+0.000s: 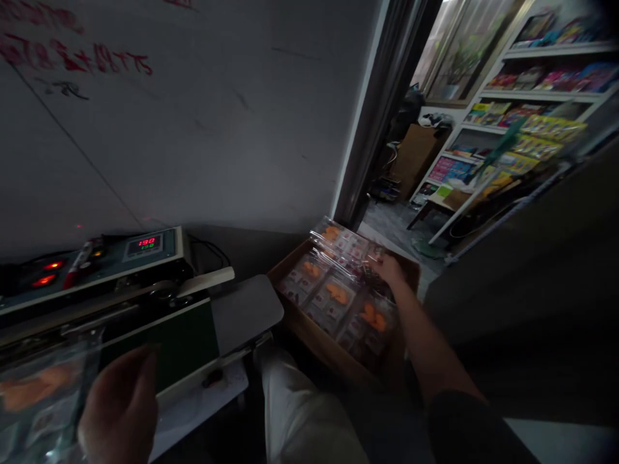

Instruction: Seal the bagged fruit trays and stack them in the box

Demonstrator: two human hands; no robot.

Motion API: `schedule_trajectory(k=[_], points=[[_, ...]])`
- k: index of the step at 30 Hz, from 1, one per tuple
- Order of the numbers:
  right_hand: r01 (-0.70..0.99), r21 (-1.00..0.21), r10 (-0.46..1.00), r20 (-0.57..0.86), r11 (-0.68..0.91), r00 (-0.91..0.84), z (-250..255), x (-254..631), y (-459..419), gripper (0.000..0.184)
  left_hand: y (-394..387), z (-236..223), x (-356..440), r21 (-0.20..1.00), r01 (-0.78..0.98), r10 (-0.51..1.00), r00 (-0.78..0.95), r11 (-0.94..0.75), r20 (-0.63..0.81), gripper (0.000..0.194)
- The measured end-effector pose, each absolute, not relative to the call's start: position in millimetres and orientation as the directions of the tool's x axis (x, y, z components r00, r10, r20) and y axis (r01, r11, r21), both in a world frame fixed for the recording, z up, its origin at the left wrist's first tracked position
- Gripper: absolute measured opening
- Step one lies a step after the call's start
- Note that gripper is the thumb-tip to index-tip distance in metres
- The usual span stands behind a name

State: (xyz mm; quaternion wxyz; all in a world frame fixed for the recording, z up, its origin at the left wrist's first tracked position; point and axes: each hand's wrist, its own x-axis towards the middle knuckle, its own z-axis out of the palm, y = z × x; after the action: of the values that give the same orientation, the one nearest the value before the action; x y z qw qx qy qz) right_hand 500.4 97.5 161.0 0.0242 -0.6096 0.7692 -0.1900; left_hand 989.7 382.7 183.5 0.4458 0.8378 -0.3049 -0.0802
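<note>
Grey up top, looking at a big wall with red handwriting (97,59). Sitting below it on the left, a long green-and-black machine (113,254) with a glowing digital display (147,243); over right, an open brown cardboard box (319,335) filled with flat packs (337,294). Handling packs at the box, probably, with putting in or taking out hard to call. Touching the end of a clear plastic pack with orange pieces (344,243), slanted atop the others, with the bent-fingered right hand (384,265); not being able to tell pinching from pressing. Hovering half-curled near another orange-filled pack (36,386): the blurry left hand (120,406), grip unclear. Probably calling for a firm edge hold, minding the packs underneath.
</note>
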Motion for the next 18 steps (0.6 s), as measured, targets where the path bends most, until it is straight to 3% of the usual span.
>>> schedule_trajectory(k=[3,7,10,12,13,16,18], points=[[-0.948,-0.282,-0.957,0.2,0.149,-0.21,198.5,482.4,111.6,0.016,369.8,193.1,959.6,0.852,-0.427,-0.691,0.714,-0.303,0.113,0.03],[-0.97,-0.237,-0.895,0.443,-0.057,-0.056,266.0,524.5,151.3,0.014,335.6,199.3,907.4,0.95,-0.312,-0.938,0.331,-0.002,0.106,0.035],[-0.911,-0.242,-0.801,0.582,-0.333,0.138,311.4,601.6,194.8,0.016,299.0,221.8,856.4,0.943,-0.188,-0.956,0.054,0.274,0.288,0.073],[-0.819,-0.282,-0.739,0.631,-0.5,0.235,332.2,653.1,220.0,0.018,277.1,240.5,834.4,0.908,-0.125,-0.914,0.01,0.401,0.405,0.097],[-0.75,-0.319,-0.725,0.623,-0.579,0.294,338.9,674.6,228.7,0.019,268.9,248.8,830.4,0.9,-0.108,-0.903,0.026,0.423,0.428,0.099],[-0.458,-0.527,-0.698,0.565,-0.716,0.44,342.5,716.0,231.7,0.019,261.5,263.1,847.7,0.942,-0.062,-0.918,0.208,0.331,0.337,0.065],[-0.278,-0.657,-0.71,0.604,-0.7,0.362,329.6,728.5,216.5,0.023,270.3,261.8,875.3,0.974,0.05,-0.928,0.316,0.222,0.196,0.041]])
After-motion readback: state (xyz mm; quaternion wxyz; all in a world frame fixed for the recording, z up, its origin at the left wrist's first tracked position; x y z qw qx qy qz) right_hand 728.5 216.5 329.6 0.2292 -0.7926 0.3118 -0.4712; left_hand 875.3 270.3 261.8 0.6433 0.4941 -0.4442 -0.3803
